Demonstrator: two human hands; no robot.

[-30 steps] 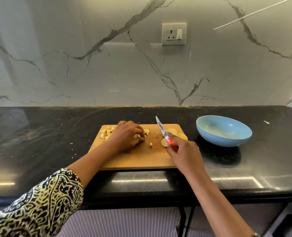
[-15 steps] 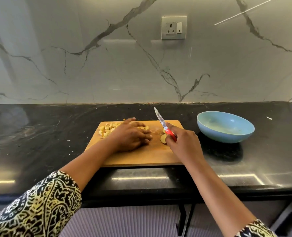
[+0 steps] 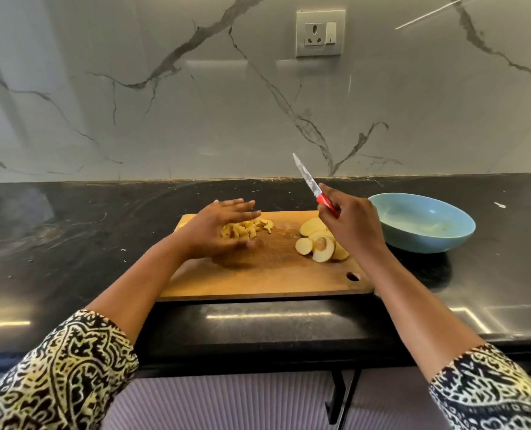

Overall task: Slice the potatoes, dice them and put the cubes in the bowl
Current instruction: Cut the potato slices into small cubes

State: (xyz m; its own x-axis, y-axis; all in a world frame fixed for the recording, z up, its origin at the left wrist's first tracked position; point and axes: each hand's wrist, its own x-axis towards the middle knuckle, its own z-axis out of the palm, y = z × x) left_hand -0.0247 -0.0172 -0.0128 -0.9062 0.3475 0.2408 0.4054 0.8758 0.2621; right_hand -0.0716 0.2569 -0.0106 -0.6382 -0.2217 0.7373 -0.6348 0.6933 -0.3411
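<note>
The left hand (image 3: 217, 232) has opened since half a second ago. Then it lay knuckles-up over the potato cubes (image 3: 247, 228); now it stands on edge with the fingers stretched out and the palm turned right against the heap, the thumb low at the near side, gripping nothing. The right hand (image 3: 352, 226) has risen off the board with its fingers curled round the red handle of the knife (image 3: 315, 189), whose blade now points up and away toward the wall instead of slanting low over the wood. With that hand raised, the potato slices (image 3: 318, 245) it hid before show in an overlapping cluster on the right part of the cutting board (image 3: 258, 280), apart from the cubes on the left part. The blue bowl (image 3: 422, 226) sits on the black countertop (image 3: 71, 243) just right of the board; no cubes can be made out in it. Patterned sleeves (image 3: 56, 373) cover both forearms near the camera. On the veined marble wall (image 3: 164, 119) behind hangs a socket with a switch (image 3: 320, 32).
</note>
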